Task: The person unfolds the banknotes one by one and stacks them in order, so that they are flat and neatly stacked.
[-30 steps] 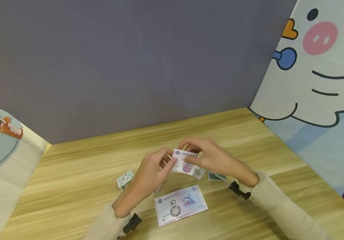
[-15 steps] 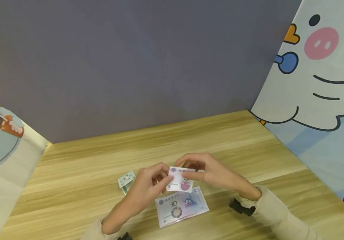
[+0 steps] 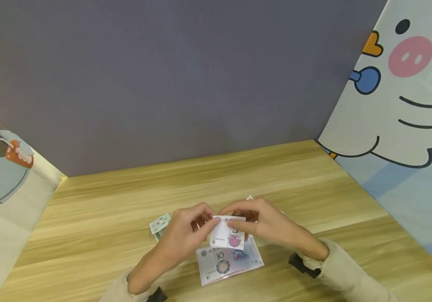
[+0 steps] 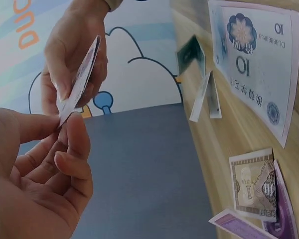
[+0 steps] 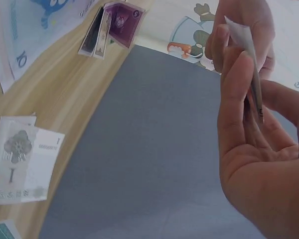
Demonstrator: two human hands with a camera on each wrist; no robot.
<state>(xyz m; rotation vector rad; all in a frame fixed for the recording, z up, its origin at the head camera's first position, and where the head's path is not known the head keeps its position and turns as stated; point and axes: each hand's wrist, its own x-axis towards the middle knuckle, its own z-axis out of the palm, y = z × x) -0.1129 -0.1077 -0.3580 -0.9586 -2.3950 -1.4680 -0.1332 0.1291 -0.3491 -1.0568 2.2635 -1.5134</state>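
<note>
A small play banknote (image 3: 226,239) marked 5, with a pink figure, is held above the wooden table between both hands. My left hand (image 3: 185,230) pinches its left upper edge between thumb and fingers. From the other side my right hand (image 3: 266,220) pinches it, thumb on the face and fingers behind. In the left wrist view, the pinched note (image 4: 80,79) shows nearly edge-on. Below, partly covered by it in the head view, a larger 10 banknote (image 3: 234,266) lies flat on the table.
Left of my left hand lies a folded green note (image 3: 159,224). The left wrist view shows a brown note (image 4: 253,186) beside purple ones. Grey notes (image 5: 22,162) marked 1 lie on the right side. A grey panel (image 3: 185,84) rises behind the table (image 3: 125,188).
Both hands have come down the view, nearer the person, bringing the 5 note over the upper part of the 10 note. Their fingertips have drawn closer together along its top edge.
</note>
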